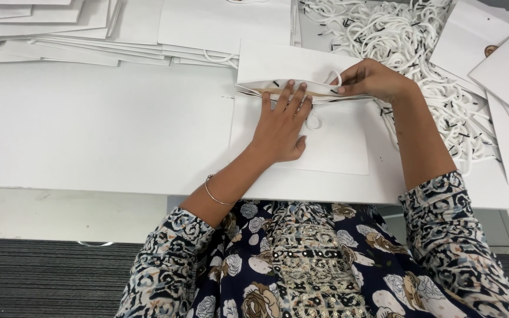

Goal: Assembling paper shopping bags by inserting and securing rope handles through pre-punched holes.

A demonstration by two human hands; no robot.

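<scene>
- On white table [89,135], right at near edge: flat white paper bag [337,147], mouth end turned away, lying square in front of seated person.
- Left hand [281,126]: pressed flat on bag, palm down, fingers [290,97] spread and reaching up to folded top edge; gripping nothing, just holding paper down. Thin metal bangle [214,197] around left wrist.
- Right hand [372,79]: pinched closed on bag's upper edge, thumb and fingertips clamping paper layers together beside white cord loop [332,78].
- Cord loop: poking up from bag mouth, between both hands, touching right fingertips. Second loop of same cord [313,122] lying on bag face just beside left index finger.
- Bag mouth: slightly parted, brownish inner strip showing along fold, small black cord tips visible near it.
- Beyond right hand: big tangled heap of white cords with black tips [419,53], spreading across far right of table, touching forearm area.
- Far right: more flat white bags [502,65], overlapped, fanned out, round gold marks on a few.
- Far left and centre, along back edge: stack of flat white bags [89,29], layered loosely, well apart from left hand.
- Near bottom: patterned floral sleeves and dress [301,259], dark ribbed floor [42,277] below table edge.
</scene>
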